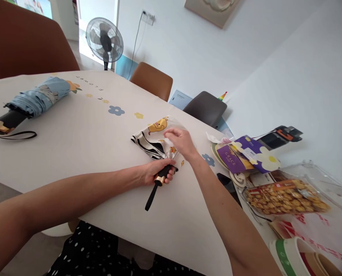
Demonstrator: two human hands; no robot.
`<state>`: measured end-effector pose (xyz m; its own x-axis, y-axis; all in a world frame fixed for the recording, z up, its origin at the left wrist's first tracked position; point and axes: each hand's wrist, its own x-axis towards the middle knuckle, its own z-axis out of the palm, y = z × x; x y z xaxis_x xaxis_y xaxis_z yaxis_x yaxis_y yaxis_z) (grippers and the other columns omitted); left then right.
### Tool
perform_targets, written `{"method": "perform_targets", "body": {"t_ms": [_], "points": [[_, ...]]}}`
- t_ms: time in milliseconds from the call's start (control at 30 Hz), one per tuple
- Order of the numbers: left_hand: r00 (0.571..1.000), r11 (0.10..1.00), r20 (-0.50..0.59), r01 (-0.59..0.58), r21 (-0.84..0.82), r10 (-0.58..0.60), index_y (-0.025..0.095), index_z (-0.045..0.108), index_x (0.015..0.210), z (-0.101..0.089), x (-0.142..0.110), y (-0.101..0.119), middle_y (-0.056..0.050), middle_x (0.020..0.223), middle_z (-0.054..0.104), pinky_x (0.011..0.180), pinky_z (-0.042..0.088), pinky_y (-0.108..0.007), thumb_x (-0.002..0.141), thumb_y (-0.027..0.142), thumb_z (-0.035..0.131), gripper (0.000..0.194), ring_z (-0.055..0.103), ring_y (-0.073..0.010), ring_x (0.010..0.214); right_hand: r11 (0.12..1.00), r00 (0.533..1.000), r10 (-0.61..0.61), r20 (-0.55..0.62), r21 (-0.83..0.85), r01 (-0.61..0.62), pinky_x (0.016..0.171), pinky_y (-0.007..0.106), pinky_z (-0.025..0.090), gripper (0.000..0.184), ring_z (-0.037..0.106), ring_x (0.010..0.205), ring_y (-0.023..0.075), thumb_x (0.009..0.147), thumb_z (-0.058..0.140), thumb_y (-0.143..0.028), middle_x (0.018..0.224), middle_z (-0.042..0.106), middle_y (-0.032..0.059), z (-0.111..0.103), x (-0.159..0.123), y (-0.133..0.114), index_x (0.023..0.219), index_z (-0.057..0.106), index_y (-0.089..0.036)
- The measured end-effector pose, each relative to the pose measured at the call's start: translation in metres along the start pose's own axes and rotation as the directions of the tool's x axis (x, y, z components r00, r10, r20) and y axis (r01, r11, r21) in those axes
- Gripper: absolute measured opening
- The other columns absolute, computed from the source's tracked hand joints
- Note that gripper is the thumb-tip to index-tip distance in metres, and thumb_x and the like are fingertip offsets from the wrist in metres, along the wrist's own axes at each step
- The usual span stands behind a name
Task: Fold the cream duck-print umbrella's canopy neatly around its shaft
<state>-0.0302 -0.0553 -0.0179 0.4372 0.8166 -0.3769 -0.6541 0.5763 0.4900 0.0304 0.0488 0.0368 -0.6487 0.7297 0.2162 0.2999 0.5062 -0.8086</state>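
Note:
A white folding umbrella point(156, 134) with yellow cartoon figures and dark-edged folds lies loosely gathered on the table in front of me. My left hand point(159, 171) is wrapped round its black and gold handle, and a black wrist strap point(152, 197) hangs from the end. Over the canopy, my right hand point(180, 142) has its fingers bent together at the fabric; whether they pinch a fold I cannot make out. A blue folding umbrella point(41, 96), rolled up, lies at the left with its black and gold handle toward me.
The table point(102, 153) wears a white cloth with printed flowers. Along its right side are a purple box point(231, 157), a bag of nuts point(288, 197), a dark phone-like object point(228, 184) and tape rolls point(291, 253). Chairs point(152, 80) and a fan point(104, 40) stand beyond.

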Motion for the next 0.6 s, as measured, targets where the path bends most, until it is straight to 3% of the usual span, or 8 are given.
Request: {"method": "perform_targets", "body": {"t_ms": [67,200,300,400,500,600], "points": [[1.000,1.000,-0.010,-0.011,0.008,0.011,0.015,0.042,0.062,0.001,-0.001,0.000,0.004,0.056,0.040,0.036,0.032,-0.016,0.076,0.030,0.056,0.025,0.037,-0.0042,0.043,0.986,0.992,-0.009,0.124,-0.164,0.030,0.071,0.027,0.043,0.015,0.059,0.071,0.0141,0.072,0.051,-0.023,0.069,0.064,-0.0001,0.004,-0.002,-0.001,0.072,0.065,-0.017],[1.000,1.000,-0.012,-0.021,0.014,0.021,0.014,0.042,0.063,0.002,-0.002,0.000,0.004,0.057,0.040,0.036,0.031,-0.016,0.076,0.029,0.057,0.024,0.038,-0.0044,0.045,0.889,0.985,-0.031,0.168,-0.446,0.104,0.069,0.028,0.040,0.017,0.057,0.076,0.0162,0.072,0.053,-0.031,0.083,0.065,0.0016,0.008,-0.005,-0.012,0.076,0.063,-0.018],[1.000,1.000,-0.009,-0.029,0.011,0.029,0.014,0.043,0.064,0.002,-0.002,0.000,0.004,0.058,0.041,0.036,0.032,-0.015,0.078,0.029,0.054,0.023,0.039,-0.0042,0.045,0.680,0.971,-0.033,0.239,-0.706,0.197,0.073,0.032,0.037,0.012,0.055,0.080,0.0196,0.069,0.056,-0.027,0.089,0.064,0.0051,0.010,-0.008,-0.019,0.075,0.062,-0.018],[0.999,0.999,-0.014,-0.034,0.016,0.034,0.014,0.043,0.064,0.002,-0.001,0.000,0.003,0.057,0.041,0.036,0.033,-0.015,0.080,0.027,0.049,0.021,0.039,-0.0042,0.044,0.508,0.973,-0.081,0.217,-0.831,0.228,0.074,0.033,0.034,0.015,0.055,0.075,0.0189,0.073,0.046,-0.015,0.081,0.063,0.0070,0.015,-0.014,-0.021,0.069,0.060,-0.017],[0.999,0.999,-0.008,-0.031,0.028,0.031,0.014,0.042,0.063,0.001,0.001,0.000,0.003,0.056,0.041,0.037,0.033,-0.015,0.082,0.022,0.044,0.021,0.040,-0.0044,0.043,0.469,0.955,-0.147,0.257,-0.832,0.296,0.069,0.031,0.034,0.019,0.055,0.074,0.0185,0.076,0.042,-0.014,0.080,0.063,0.0080,0.022,-0.022,-0.021,0.070,0.060,-0.016],[0.999,0.999,0.000,-0.035,0.024,0.035,0.014,0.042,0.063,-0.001,0.002,-0.001,0.003,0.056,0.041,0.037,0.033,-0.015,0.081,0.023,0.046,0.020,0.040,-0.0045,0.043,0.552,0.946,-0.010,0.323,-0.787,0.274,0.058,0.027,0.033,0.019,0.053,0.064,0.0163,0.075,0.043,-0.016,0.070,0.062,0.0052,0.022,-0.025,-0.021,0.063,0.057,-0.017]]}}
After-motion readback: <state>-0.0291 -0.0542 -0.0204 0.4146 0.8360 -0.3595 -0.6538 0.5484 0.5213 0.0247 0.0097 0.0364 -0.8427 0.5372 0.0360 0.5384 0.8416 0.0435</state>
